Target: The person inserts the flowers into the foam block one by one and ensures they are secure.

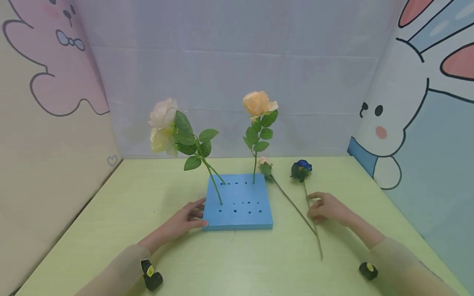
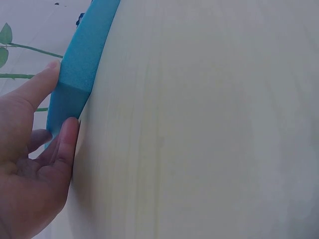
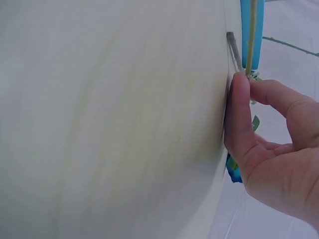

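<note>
With your right hand [image 1: 329, 209] you pinch a blue rose [image 1: 301, 170] by its stem, right of the blue block [image 1: 238, 220]; your left hand [image 1: 182, 222], thumb and fingers apart, touches the block's left edge. A pale rose [image 1: 266, 170] lies between, while a peach rose [image 1: 257, 104], white rose [image 1: 163, 114] and yellow rose [image 1: 163, 140] stand in the block.

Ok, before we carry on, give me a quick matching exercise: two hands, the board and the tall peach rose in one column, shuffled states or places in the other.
1. Left hand
2. Right hand
3. Board
4. Tall peach rose

A. Standing with its stem in a hole
B. Pinching the stem of the blue rose
C. Light blue, dotted with holes
D. Holding the board's left side

Pairs: 1-D, 2-B, 3-C, 4-A
</note>
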Tool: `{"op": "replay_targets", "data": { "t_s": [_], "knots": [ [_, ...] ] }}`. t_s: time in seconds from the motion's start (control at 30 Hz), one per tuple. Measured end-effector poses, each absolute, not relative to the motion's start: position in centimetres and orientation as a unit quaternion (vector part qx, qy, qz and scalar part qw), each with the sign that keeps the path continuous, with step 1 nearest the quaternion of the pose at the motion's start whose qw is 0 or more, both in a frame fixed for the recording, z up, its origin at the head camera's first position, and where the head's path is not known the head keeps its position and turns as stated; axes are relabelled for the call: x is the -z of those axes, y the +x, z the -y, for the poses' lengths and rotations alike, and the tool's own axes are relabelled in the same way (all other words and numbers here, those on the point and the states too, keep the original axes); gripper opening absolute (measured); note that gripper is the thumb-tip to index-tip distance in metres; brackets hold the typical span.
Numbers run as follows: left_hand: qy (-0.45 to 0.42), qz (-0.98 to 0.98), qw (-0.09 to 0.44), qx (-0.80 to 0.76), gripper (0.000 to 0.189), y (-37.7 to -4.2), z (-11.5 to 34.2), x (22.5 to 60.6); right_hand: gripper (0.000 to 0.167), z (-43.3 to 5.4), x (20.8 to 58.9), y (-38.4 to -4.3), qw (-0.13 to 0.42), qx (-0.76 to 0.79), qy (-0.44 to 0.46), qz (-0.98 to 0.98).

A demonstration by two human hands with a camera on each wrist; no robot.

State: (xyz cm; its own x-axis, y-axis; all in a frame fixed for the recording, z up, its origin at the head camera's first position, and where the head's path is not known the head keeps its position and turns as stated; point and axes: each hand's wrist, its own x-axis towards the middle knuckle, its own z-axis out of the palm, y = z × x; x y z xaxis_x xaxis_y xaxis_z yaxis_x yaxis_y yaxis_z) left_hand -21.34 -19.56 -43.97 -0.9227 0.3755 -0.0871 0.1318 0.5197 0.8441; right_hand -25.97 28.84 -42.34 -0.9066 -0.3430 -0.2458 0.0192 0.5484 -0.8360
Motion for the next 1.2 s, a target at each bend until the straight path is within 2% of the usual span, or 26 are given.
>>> {"op": "replay_targets", "data": {
  "t_s": [0.33, 0.4, 0.53, 0.6, 0.67, 0.77, 0.93, 1.2],
  "knots": [
    [0.148, -0.861, 0.127, -0.469, 0.081, -21.3, 19.8, 44.4, 0.082, -29.4, 41.3, -26.4, 0.284, 0.474, -0.125, -0.824],
    [0.149, -0.862, 0.127, -0.468, 0.081, -21.3, 19.8, 44.4, 0.072, -29.6, 41.2, -26.5, 0.294, 0.466, -0.126, -0.825],
    [0.149, -0.862, 0.129, -0.467, 0.081, -21.2, 19.7, 44.3, 0.039, -29.9, 41.0, -26.5, 0.307, 0.453, -0.135, -0.826],
    [0.149, -0.861, 0.130, -0.468, 0.081, -21.2, 19.6, 44.2, 0.032, -30.1, 41.0, -26.4, 0.313, 0.461, -0.144, -0.818],
    [0.148, -0.862, 0.130, -0.467, 0.081, -21.2, 19.6, 44.1, 0.032, -30.2, 41.0, -26.3, 0.319, 0.480, -0.148, -0.804],
    [0.147, -0.861, 0.131, -0.468, 0.080, -21.2, 19.5, 44.0, 0.038, -30.4, 40.9, -26.4, 0.304, 0.501, -0.154, -0.795],
    [0.146, -0.862, 0.131, -0.467, 0.080, -21.3, 19.5, 44.0, 0.048, -30.4, 40.0, -26.4, 0.244, 0.517, -0.152, -0.806],
    [0.143, -0.860, 0.133, -0.472, 0.080, -21.5, 19.6, 44.1, 0.054, -29.0, 38.2, -26.0, 0.163, 0.525, -0.169, -0.818]
  ]
}}
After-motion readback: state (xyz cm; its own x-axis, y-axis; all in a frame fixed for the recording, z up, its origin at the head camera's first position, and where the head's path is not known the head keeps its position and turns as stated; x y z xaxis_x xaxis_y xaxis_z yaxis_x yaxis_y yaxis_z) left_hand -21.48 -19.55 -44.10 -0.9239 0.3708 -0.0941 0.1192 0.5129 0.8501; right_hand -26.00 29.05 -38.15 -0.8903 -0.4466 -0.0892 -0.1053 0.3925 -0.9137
